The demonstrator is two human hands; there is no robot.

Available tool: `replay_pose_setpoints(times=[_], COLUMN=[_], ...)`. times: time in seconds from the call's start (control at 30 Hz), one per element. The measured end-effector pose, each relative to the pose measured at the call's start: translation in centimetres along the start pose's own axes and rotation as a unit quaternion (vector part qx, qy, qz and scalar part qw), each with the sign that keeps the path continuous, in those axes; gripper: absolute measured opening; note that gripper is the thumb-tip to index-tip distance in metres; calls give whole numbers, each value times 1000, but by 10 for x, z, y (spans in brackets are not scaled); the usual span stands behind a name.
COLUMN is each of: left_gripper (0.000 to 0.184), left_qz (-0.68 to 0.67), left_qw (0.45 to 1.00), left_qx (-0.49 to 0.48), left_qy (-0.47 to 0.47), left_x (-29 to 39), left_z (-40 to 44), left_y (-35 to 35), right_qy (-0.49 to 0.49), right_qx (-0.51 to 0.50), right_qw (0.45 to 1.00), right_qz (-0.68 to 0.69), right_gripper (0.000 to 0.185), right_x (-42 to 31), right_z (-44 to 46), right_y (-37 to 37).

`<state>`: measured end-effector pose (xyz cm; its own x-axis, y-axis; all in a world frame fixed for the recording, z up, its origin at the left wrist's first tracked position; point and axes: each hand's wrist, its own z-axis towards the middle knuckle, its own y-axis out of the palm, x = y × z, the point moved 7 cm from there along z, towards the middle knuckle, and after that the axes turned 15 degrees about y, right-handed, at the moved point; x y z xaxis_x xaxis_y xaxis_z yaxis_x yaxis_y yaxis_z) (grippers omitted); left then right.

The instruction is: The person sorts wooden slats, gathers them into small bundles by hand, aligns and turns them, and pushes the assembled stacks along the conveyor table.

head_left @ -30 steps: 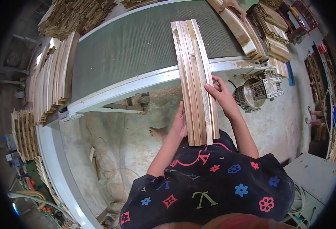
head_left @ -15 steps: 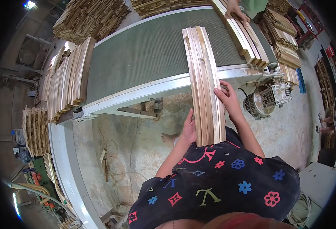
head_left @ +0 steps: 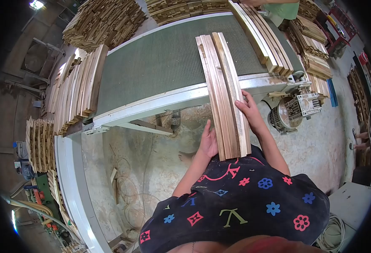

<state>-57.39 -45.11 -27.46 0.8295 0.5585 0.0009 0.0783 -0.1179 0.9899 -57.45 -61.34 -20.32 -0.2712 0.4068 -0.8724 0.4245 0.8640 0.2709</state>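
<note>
A bundle of long wooden strips [head_left: 217,97] lies in front of me, its far part over the green belt and its near end at my dark patterned shirt. A dark gap runs lengthwise between its left strips and the right-hand ones. My right hand [head_left: 250,113] is closed on the right edge of the wooden strips, thumb on top and fingers at the side. At the bundle's lower left edge is my left hand [head_left: 209,143], thumb pointing up and fingers extended; part of it is hidden by the wood.
The green conveyor belt [head_left: 160,59] has a white metal frame [head_left: 151,102]. Strips stand at its left end [head_left: 78,88] and lie at its right end [head_left: 263,40]. A motor [head_left: 287,114] sits below right. A co-worker in a green shirt [head_left: 283,9] stands at the far right.
The strips have parted, opening a gap between the left and right ones. The left hand's fingers have straightened. The co-worker's hand has moved away from the strips on the right toward the top edge.
</note>
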Motion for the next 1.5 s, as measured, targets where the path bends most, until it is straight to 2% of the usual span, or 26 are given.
replay_pose_setpoints(times=[0.07,0.17,0.27,0.37,0.4,0.5,0.53,0.63,0.67,0.77,0.8,0.83,0.9,1.0,1.1,1.13,1.3,1.33,1.5], left_gripper=[79,77,76,75,77,80,92,101,108,110,112,115,104,83,65,60,60,59,57], left_qz=[28,172,422,369,279,124,-28,46,149,12,-15,231,102,251,79,76,98,106,101], left_qw=[999,979,890,911,948,987,999,997,988,992,989,970,983,950,972,971,972,972,968], left_qx=[-1,32,73,90,79,105,10,-62,-47,-127,-147,-59,-138,-102,-184,-189,-163,-160,-185], left_qy=[15,103,156,161,132,18,-21,-15,-6,2,5,51,71,155,126,126,137,138,137], left_x=[0,7,17,18,16,-9,-18,-15,-10,-5,-2,7,10,34,37,38,44,45,46], left_z=[-1,-2,-9,-3,0,-5,-4,-10,-11,-9,-9,-9,-5,-2,3,5,11,12,15], left_y=[6,11,22,29,18,-3,10,39,51,89,101,109,126,135,145,149,158,158,167], right_qy=[-5,6,9,34,29,-13,-41,-4,-22,-112,-119,-126,-142,-179,-185,-201,-231,-238,-207], right_qx=[0,-2,19,11,15,26,19,-30,-51,-99,-105,-117,-137,-114,-99,-85,-104,-110,-107], right_qw=[1000,1000,999,999,998,998,997,999,998,989,987,984,979,969,970,967,962,959,971], right_qz=[26,21,-30,-37,-57,-60,-56,-13,-25,-1,-35,-40,-54,-127,-121,-128,-96,-107,-57], right_gripper=[58,61,60,60,56,53,53,56,67,81,91,92,95,94,90,89,85,79,71], right_x=[1,3,1,-5,-7,1,1,6,2,-32,-43,-50,-65,-81,-89,-91,-103,-101,-98], right_z=[-3,-3,-1,0,-3,2,2,-10,-15,-44,-50,-56,-66,-64,-64,-61,-65,-59,-57], right_y=[0,2,3,1,2,-9,-10,-13,-13,3,8,13,23,34,45,45,56,53,56])
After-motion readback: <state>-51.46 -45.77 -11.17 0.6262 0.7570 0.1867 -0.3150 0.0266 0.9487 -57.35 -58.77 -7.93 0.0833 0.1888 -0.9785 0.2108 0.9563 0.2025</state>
